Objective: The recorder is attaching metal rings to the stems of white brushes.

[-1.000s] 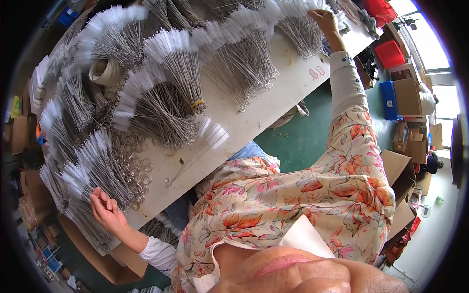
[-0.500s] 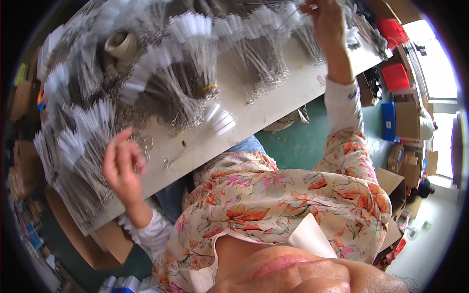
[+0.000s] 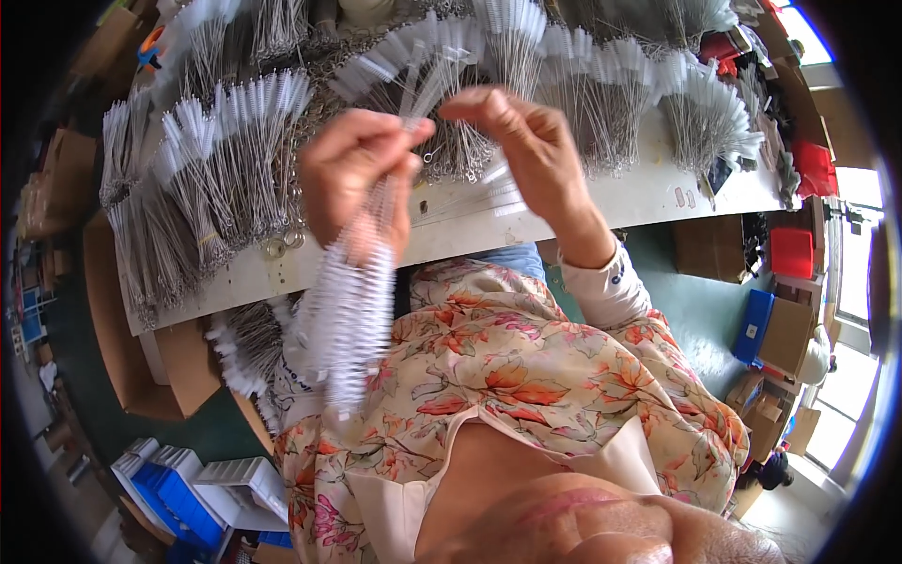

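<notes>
In front of my chest, my left hand (image 3: 352, 179) is closed round a bundle of wire-handled bottle brushes (image 3: 352, 320), their white bristle ends hanging down over the sleeve. Bristle ends of other brushes (image 3: 420, 89) show just above its fingertips; whether that hand holds these too I cannot tell. Close by on the right is my right hand (image 3: 536, 155), its fingers stretched toward the left one, with nothing visible in them. Behind both hands, piles of similar brushes (image 3: 512, 47) cover the white table (image 3: 432, 235), with looped wire ends facing me.
More brush bundles (image 3: 216, 160) lie at the table's left. Loose brushes (image 3: 503, 191) rest near the front edge. An open cardboard box (image 3: 141, 348) stands below on the left, beside blue and white bins (image 3: 178, 498). Red bins (image 3: 791, 252) and boxes line the right.
My right hand has come in from the far right toward the middle. My left hand has left the table's left side and now holds a brush bundle. The view has shifted too.
</notes>
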Available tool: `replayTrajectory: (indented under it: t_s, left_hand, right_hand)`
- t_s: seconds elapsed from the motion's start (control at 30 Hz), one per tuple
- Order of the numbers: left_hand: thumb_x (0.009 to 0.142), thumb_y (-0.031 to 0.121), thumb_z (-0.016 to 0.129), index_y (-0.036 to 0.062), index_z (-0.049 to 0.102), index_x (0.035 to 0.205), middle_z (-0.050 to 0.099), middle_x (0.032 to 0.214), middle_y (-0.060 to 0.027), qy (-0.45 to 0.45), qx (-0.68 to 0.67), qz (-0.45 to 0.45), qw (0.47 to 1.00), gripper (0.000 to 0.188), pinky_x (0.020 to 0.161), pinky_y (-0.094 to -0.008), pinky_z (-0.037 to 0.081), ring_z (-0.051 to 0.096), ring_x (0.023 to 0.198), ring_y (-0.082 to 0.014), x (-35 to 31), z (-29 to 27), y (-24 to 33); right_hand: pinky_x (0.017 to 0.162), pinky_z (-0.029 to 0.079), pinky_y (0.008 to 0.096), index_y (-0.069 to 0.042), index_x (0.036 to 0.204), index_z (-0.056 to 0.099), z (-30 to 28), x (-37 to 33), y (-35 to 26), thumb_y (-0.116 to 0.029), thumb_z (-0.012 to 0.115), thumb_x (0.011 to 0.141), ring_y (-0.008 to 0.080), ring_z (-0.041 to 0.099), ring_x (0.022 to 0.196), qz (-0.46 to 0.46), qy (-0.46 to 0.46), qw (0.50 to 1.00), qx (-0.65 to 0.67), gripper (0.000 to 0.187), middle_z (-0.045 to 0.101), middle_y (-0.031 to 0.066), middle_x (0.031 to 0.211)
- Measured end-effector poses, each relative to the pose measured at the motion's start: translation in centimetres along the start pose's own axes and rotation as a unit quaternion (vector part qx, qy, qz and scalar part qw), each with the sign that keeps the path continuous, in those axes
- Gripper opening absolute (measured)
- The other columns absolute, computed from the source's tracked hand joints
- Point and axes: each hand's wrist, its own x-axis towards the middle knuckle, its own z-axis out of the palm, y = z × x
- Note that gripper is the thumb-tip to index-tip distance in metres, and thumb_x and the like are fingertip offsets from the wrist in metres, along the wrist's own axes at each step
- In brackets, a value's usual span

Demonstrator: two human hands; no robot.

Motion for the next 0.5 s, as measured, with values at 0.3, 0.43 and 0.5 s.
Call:
replayTrajectory:
  t_s: [0.3,0.43,0.5]
  left_hand:
    - [0.071,0.017,0.074,0.0071,0.063,0.106,0.046,0.113,-0.0111,-0.141,0.4,0.402,0.812,0.038,0.079,-0.0301,0.045,0.048,0.097,-0.0217,-0.9,-5.0,-2.2]
    - [0.065,0.035,0.079,-0.002,0.018,0.137,0.028,0.136,-0.0195,-0.242,0.277,0.235,0.9,0.101,0.097,-0.0403,0.034,0.041,0.117,-0.0283,1.9,-6.6,0.9]
    - [0.061,0.04,0.08,0.0003,0.008,0.14,0.026,0.139,-0.0198,-0.35,0.203,0.102,0.909,0.115,0.099,-0.0399,0.032,0.04,0.118,-0.0286,-0.4,-5.1,0.1]
  right_hand:
    - [0.062,0.045,0.0196,-0.002,0.099,0.057,0.2,-0.4,-1.6,-0.018,0.049,0.092,0.0077,0.046,0.06,0.244,-0.041,0.849,0.466,0.019,0.057,0.0006,0.074]
    - [0.057,0.042,0.0221,0.001,0.093,0.062,2.0,-1.3,-2.3,-0.014,0.05,0.09,0.0083,0.049,0.059,0.162,-0.176,0.969,0.069,0.019,0.058,0.003,0.072]
    - [0.058,0.044,0.0248,-0.001,0.091,0.063,3.8,-1.5,-3.5,-0.012,0.053,0.087,0.0096,0.056,0.066,0.134,-0.227,0.965,0.008,0.016,0.06,0.0047,0.069]
